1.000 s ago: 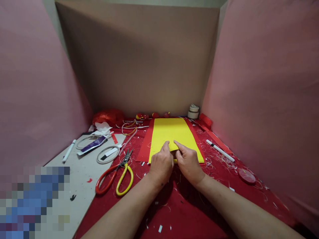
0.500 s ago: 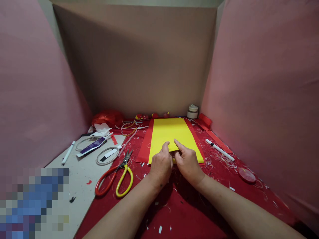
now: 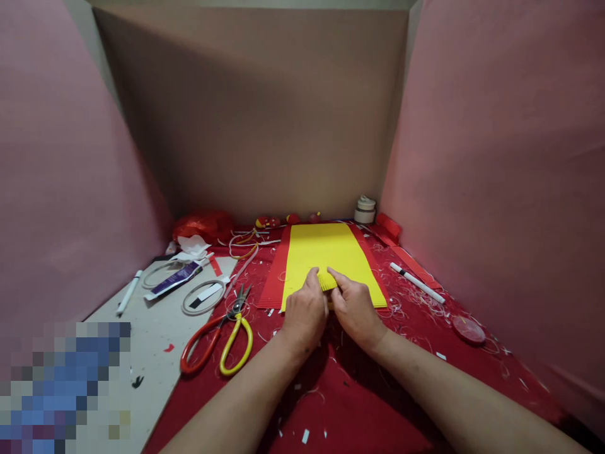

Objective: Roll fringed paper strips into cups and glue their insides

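Observation:
Both hands are together over the front edge of a stack of yellow sheets (image 3: 321,246). My left hand (image 3: 305,315) is closed, its thumb and fingers pinching the left side of a small yellow ridged piece (image 3: 328,279). From the other side my right hand (image 3: 357,309) grips the same piece between thumb and fingers. Whether it is a folded strip or several thin layers, I cannot tell. Its lower part is hidden behind the fingers. Wider red sheets (image 3: 273,277) lie beneath the yellow ones.
Scissors (image 3: 236,309) with one red and one yellow handle lie left of my hands. A purple tube (image 3: 176,280) and a coiled cord (image 3: 204,296) rest on the pale board. To the right are a white pen (image 3: 417,283) and a clear round disc (image 3: 469,330). A jar (image 3: 365,211) stands behind.
The small yellow piece has tilted between my fingers, so more of its ridged face shows. My right thumb has shifted slightly left, and both hands stay in nearly the same place.

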The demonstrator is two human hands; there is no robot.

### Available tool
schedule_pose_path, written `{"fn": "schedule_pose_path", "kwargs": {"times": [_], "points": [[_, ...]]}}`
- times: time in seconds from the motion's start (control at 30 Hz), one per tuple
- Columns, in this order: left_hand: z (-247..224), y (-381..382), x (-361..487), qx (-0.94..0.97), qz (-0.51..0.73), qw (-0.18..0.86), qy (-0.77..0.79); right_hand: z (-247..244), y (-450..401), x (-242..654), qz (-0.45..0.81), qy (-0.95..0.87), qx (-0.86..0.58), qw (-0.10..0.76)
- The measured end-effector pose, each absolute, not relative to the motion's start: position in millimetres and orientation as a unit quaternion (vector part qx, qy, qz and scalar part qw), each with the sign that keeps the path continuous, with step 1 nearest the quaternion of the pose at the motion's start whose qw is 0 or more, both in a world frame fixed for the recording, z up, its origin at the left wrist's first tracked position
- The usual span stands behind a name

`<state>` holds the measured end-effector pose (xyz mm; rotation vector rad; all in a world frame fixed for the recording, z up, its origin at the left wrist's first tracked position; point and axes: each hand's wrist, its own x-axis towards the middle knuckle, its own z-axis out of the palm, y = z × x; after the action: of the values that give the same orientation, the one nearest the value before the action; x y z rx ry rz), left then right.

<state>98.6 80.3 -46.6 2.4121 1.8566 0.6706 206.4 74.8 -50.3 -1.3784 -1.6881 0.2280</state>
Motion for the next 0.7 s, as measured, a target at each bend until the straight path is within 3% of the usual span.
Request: {"fn": "schedule_pose_path", "kwargs": {"times": [0.7], "points": [[-45.0,78.6,100.2,0.780,0.195,-0.009,0.594,-49.8,75.1,207.5,0.115,-0.675,-0.558,0.469]]}}
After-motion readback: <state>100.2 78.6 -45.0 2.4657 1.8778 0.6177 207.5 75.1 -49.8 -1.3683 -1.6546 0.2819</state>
